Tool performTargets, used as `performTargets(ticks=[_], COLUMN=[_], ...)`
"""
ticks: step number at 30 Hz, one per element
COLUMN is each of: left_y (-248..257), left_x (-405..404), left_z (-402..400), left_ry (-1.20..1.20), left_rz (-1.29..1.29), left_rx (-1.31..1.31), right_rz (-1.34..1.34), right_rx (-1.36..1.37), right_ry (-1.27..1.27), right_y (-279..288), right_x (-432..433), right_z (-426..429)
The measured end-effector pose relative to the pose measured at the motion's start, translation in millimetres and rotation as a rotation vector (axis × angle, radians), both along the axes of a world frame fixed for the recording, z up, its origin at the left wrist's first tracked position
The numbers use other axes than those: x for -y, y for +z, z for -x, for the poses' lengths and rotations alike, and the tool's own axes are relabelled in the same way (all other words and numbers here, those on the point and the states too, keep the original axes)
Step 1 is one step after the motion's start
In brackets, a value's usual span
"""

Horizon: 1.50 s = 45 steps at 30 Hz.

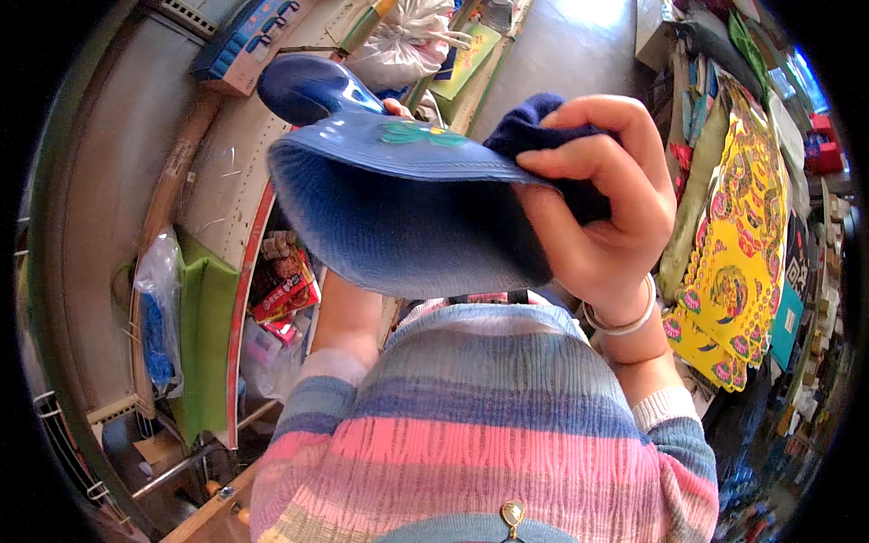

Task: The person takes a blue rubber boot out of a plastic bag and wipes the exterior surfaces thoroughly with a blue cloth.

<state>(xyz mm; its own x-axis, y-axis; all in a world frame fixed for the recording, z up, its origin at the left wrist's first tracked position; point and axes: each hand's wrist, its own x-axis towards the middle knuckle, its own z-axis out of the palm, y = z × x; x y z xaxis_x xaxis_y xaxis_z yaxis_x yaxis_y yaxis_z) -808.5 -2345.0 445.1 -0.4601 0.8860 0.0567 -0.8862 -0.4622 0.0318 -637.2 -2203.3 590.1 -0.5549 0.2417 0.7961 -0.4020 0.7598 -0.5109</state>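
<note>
A blue rubber boot (pixel 421 153) with a green and yellow flower on its side is held up, its wide opening and textured lining turned towards me. My right hand (pixel 611 183) pinches dark navy fabric (pixel 526 125) at the right end of the opening, the boot's rim between thumb and fingers. Whether the fabric is part of the boot, I cannot tell. Behind the boot is my left hand (pixel 396 107); only a bit of its fingers shows past the far side, and its forearm comes up from below. It seems to support the boot from behind.
At the left are metal shelves (pixel 227 176) with a red edge, a green folded bag (pixel 207 339) and a boxed product (pixel 248 44). A tied white plastic bag (pixel 400 51) lies beyond the boot. Yellow patterned cloths (pixel 730 271) hang at the right beside crowded goods.
</note>
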Motion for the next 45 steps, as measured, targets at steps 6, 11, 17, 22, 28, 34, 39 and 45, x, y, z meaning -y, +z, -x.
performTargets(ticks=[6,11,17,22,28,34,39,45], left_y=[-36,-33,6,49,68,62,63,72], left_x=[10,10,-2,-34,-47,-38,-31,-27], left_z=[64,96,89,56,37,34,48,58], left_ry=[0.156,0.244,0.086,0.216,0.174,0.126,0.244,0.658], left_rz=[0.361,0.468,0.449,0.651,0.65,0.53,0.39,0.643], left_rx=[-0.483,-0.744,-1.021,-1.008,-0.957,-0.947,-0.69,-0.697], right_rz=[0.008,0.482,0.867,-0.482,-0.369,-0.289,0.088,1.18], right_rx=[0.287,0.595,0.031,-0.199,-0.477,-0.337,0.166,-0.11], right_ry=[0.132,0.45,0.678,0.146,-0.02,-0.085,0.053,0.101], right_y=[-8,-33,13,-8,18,-31,-145,-127], right_x=[-6,-57,-34,-33,-51,-53,-68,-174], right_z=[-10,-2,48,144,191,150,114,45])
